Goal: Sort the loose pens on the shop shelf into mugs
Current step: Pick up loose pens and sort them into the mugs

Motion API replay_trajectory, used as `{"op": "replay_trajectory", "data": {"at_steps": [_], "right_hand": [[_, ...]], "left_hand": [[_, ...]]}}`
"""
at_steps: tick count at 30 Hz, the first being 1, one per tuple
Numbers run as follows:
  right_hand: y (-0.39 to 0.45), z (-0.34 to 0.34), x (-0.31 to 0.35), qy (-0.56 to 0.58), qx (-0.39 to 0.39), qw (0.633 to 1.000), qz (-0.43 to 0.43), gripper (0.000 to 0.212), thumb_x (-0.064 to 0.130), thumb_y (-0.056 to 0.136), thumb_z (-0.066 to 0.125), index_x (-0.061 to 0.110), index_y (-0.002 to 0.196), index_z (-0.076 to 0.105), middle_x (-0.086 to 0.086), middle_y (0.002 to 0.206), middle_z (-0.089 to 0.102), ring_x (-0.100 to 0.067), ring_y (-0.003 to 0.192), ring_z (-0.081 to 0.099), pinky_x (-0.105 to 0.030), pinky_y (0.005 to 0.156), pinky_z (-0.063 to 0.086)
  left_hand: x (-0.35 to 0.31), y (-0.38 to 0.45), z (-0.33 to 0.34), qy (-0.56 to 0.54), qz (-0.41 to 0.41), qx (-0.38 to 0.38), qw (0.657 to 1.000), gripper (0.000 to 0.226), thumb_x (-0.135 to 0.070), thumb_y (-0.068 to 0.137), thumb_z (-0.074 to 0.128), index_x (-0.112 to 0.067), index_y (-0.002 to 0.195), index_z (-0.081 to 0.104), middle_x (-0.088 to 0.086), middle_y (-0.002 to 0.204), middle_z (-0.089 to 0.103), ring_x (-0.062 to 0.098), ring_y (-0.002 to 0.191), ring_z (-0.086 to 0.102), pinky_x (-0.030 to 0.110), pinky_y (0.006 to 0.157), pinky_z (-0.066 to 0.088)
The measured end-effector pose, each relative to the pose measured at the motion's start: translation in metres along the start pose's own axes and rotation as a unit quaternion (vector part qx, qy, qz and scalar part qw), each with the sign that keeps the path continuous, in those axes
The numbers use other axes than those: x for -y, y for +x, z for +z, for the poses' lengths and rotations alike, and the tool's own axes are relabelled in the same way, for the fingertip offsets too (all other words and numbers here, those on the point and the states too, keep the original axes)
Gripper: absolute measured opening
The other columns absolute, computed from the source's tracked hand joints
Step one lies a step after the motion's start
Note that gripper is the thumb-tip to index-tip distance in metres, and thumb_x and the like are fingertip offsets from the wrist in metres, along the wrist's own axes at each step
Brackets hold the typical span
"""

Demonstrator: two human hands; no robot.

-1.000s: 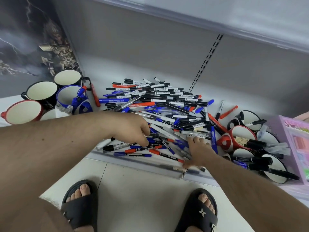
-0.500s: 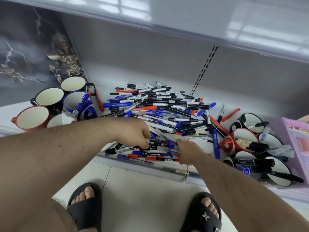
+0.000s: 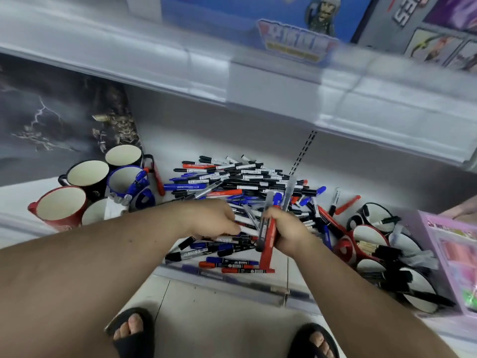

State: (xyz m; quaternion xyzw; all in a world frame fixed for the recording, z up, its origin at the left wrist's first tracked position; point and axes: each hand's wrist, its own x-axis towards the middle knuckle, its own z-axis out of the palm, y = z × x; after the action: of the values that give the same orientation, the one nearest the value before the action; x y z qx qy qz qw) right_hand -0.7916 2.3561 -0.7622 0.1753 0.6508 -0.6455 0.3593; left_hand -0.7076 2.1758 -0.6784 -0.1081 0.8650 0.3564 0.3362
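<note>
The right hand (image 3: 286,232) was closed round a small bundle of pens (image 3: 268,228), lifted clear of the shelf: a red one and a black one plainly, with a blue tip and a pale clear barrel showing above the fist, so about four, though motion blur made that uncertain. The left hand (image 3: 214,219), just to its left, had its fingers curled down into the near edge of the pile; it looked to be pinching at a pen there, but I could not tell whether it actually held one.

Beyond and under both hands lay the heap of loose pens (image 3: 245,177), black, blue and red mixed, far too many and too tangled to count; dozens at least. A few more lay singly along the near lip of the shelf (image 3: 232,279).

To the left stood five mugs: a red mug (image 3: 62,208), a black mug (image 3: 87,174), a blue mug (image 3: 126,179) with a few blue pens in it, one dark mug farther back (image 3: 124,156) and a white mug (image 3: 96,215) nearer. Four of those looked empty. To the right was a cluster of mugs (image 3: 371,236), about six, tipped toward me, most holding black pens.

My reading was that the sorting was well under way but far from finished, the bulk of the pile being unsorted.
</note>
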Motion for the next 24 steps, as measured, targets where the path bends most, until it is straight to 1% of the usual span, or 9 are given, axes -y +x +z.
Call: {"op": "replay_trajectory", "data": {"at_steps": [4,7,9,12,15,17,19,21,24], "right_hand": [[-0.032,0.054,0.006,0.092,0.099,0.991,0.018,0.013,0.013,0.089,0.056,0.005,0.097,0.062,-0.015,0.088,0.061,-0.028,0.072,0.062,-0.034,0.061,0.052],[-0.051,0.079,0.007,0.137,0.155,0.978,0.016,0.025,0.018,0.092,0.055,0.005,0.111,0.063,-0.016,0.107,0.066,-0.029,0.093,0.063,-0.039,0.079,0.051],[-0.060,0.083,0.010,0.153,0.155,0.976,0.001,0.035,0.028,0.094,0.059,0.004,0.118,0.064,-0.015,0.115,0.068,-0.029,0.103,0.065,-0.041,0.085,0.051],[-0.067,0.083,0.009,0.116,0.131,0.984,-0.010,0.069,0.057,0.076,0.066,0.006,0.124,0.063,-0.016,0.117,0.071,-0.032,0.106,0.069,-0.045,0.079,0.054],[-0.076,0.083,0.007,0.036,0.057,0.997,-0.050,0.076,0.077,0.081,0.046,0.013,0.116,0.068,-0.012,0.108,0.074,-0.031,0.102,0.070,-0.051,0.089,0.054],[-0.086,0.082,0.009,-0.044,-0.018,0.993,-0.110,0.073,0.075,0.090,0.032,0.015,0.105,0.070,-0.005,0.102,0.075,-0.018,0.094,0.069,-0.038,0.084,0.053],[-0.090,0.076,0.009,-0.062,-0.060,0.987,-0.139,0.070,0.069,0.095,0.028,0.013,0.102,0.068,-0.001,0.098,0.070,-0.008,0.085,0.060,-0.024,0.068,0.039],[-0.092,0.071,0.011,-0.026,-0.085,0.987,-0.134,0.065,0.065,0.097,0.035,0.011,0.106,0.068,-0.006,0.095,0.066,-0.013,0.076,0.055,-0.028,0.065,0.037],[-0.095,0.064,0.014,0.007,-0.101,0.983,-0.151,0.042,0.047,0.099,0.052,0.007,0.100,0.062,-0.003,0.068,0.056,-0.014,0.054,0.043,-0.030,0.056,0.037]], "left_hand": [[-0.009,-0.014,0.008,-0.192,-0.019,0.011,0.981,0.056,-0.043,0.084,0.073,-0.026,0.129,0.046,0.001,0.121,0.059,0.020,0.111,0.056,0.053,0.096,0.046],[-0.009,-0.022,0.009,-0.296,0.013,0.004,0.955,0.037,-0.022,0.083,0.076,-0.026,0.114,0.056,0.004,0.103,0.065,0.021,0.096,0.060,0.054,0.095,0.049],[-0.006,-0.025,0.008,-0.344,0.034,0.003,0.938,0.038,-0.005,0.082,0.074,-0.025,0.110,0.058,0.007,0.109,0.067,0.024,0.101,0.063,0.048,0.089,0.053],[0.001,-0.029,0.010,-0.348,0.050,0.011,0.936,0.043,0.005,0.083,0.069,-0.019,0.116,0.059,0.015,0.115,0.067,0.030,0.101,0.066,0.045,0.082,0.058],[0.006,-0.032,0.009,-0.332,0.050,0.024,0.942,0.027,0.004,0.085,0.067,-0.012,0.106,0.061,0.013,0.092,0.071,0.024,0.086,0.069,0.039,0.080,0.057],[0.008,-0.036,0.004,-0.326,0.042,0.030,0.944,0.023,0.003,0.085,0.068,-0.011,0.100,0.059,0.009,0.080,0.070,0.019,0.076,0.069,0.034,0.069,0.058],[0.011,-0.037,0.001,-0.319,0.041,0.037,0.946,0.030,0.000,0.082,0.072,-0.009,0.105,0.057,0.015,0.086,0.070,0.017,0.071,0.067,0.031,0.065,0.055],[0.015,-0.040,-0.002,-0.317,0.037,0.037,0.947,0.033,-0.001,0.079,0.074,-0.008,0.107,0.057,0.018,0.094,0.070,0.019,0.072,0.065,0.033,0.070,0.055],[0.020,-0.042,-0.006,-0.331,0.025,0.017,0.943,0.027,-0.001,0.080,0.072,-0.005,0.104,0.060,0.011,0.082,0.068,0.021,0.074,0.064,0.034,0.076,0.055]]}}
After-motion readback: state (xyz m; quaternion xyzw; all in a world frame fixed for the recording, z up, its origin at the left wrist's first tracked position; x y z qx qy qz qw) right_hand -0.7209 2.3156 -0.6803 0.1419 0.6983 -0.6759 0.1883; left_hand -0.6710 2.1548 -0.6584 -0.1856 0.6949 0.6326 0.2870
